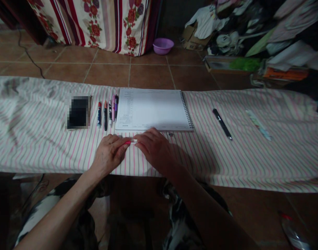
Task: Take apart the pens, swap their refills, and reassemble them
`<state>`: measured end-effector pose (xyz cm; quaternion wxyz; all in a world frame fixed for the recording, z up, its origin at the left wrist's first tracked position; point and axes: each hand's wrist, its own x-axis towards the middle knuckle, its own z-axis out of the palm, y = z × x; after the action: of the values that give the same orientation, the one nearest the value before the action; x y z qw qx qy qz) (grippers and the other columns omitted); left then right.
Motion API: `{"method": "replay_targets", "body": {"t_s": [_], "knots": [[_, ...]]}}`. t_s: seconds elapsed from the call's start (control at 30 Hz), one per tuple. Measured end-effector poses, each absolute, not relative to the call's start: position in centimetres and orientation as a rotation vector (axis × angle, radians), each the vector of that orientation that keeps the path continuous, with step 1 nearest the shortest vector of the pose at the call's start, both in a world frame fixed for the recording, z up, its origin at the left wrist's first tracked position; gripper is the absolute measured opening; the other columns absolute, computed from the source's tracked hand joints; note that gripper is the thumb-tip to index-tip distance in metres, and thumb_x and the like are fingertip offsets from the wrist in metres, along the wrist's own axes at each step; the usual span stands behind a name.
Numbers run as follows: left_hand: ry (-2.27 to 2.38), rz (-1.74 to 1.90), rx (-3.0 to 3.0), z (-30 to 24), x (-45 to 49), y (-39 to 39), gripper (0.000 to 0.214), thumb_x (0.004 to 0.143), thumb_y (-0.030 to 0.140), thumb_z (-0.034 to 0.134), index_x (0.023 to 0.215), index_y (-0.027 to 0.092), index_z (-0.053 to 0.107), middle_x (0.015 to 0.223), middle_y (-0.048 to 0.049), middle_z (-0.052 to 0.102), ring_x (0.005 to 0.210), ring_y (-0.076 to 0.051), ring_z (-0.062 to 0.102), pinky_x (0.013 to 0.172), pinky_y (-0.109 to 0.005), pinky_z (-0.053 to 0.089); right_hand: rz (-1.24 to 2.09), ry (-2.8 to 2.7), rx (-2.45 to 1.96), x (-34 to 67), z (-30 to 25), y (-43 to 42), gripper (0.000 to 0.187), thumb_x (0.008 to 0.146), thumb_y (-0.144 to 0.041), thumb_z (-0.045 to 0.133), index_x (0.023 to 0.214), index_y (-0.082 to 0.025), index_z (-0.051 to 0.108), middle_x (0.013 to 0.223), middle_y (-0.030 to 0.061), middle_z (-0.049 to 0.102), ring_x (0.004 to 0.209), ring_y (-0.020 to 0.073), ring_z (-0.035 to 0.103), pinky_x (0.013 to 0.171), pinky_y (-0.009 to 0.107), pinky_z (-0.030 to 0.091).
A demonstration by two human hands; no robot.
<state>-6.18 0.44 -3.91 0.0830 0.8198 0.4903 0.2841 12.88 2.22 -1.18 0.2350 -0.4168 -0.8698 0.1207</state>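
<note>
My left hand [110,152] and my right hand [154,147] meet over a striped cloth [44,139], just below a spiral notebook [153,109]. Both pinch a small pink-and-white pen [131,141] held level between them, the left on its pink end, the right on its white end. Left of the notebook lie several pens [108,113] side by side. A dark phone [78,112] rests further left. A black pen [222,124] lies alone to the right of the notebook.
A pale ruler [259,125] lies on the cloth at the right. Behind are a tiled floor, a purple bowl [163,45], a flowered curtain [101,21] and a pile of clutter [252,34] at the back right. A small dark cap [170,134] lies near the notebook's lower edge.
</note>
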Motion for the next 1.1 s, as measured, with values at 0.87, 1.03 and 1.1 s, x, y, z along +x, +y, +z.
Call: {"method": "replay_targets", "body": {"t_s": [0.87, 1.03, 1.1], "knots": [[1.594, 1.104, 1.701, -4.7, -6.0, 0.1, 0.023, 0.083, 0.034, 0.053, 0.098, 0.021, 0.064, 0.091, -0.0061, 0.067, 0.083, -0.019, 0.062, 0.078, -0.035, 0.049, 0.963, -1.421, -1.335, 12.9, -1.5, 1.9, 0.031, 0.072, -0.039, 0.067, 0.09, -0.016, 0.057, 0.072, 0.0007, 0.063, 0.06, 0.0119, 0.061, 0.051, 0.024, 0.05], [1.518, 1.131, 1.785, -3.6, -5.6, 0.0, 0.02, 0.083, 0.029, 0.053, 0.097, 0.02, 0.064, 0.092, -0.0062, 0.066, 0.085, -0.018, 0.061, 0.079, -0.035, 0.049, 1.434, -1.175, -1.186, 11.4, -1.7, 1.4, 0.031, 0.07, -0.034, 0.067, 0.092, -0.016, 0.056, 0.063, -0.0038, 0.06, 0.047, 0.0085, 0.058, 0.039, 0.018, 0.045], [1.455, 1.144, 1.843, -3.1, -5.4, 0.0, 0.017, 0.083, 0.027, 0.053, 0.095, 0.02, 0.064, 0.092, -0.0061, 0.066, 0.087, -0.018, 0.06, 0.08, -0.035, 0.049, 1.482, -1.125, -1.13, 11.0, -1.4, 1.3, 0.031, 0.068, -0.03, 0.068, 0.093, -0.016, 0.058, 0.061, -0.0049, 0.061, 0.046, 0.0075, 0.056, 0.041, 0.018, 0.046]]}}
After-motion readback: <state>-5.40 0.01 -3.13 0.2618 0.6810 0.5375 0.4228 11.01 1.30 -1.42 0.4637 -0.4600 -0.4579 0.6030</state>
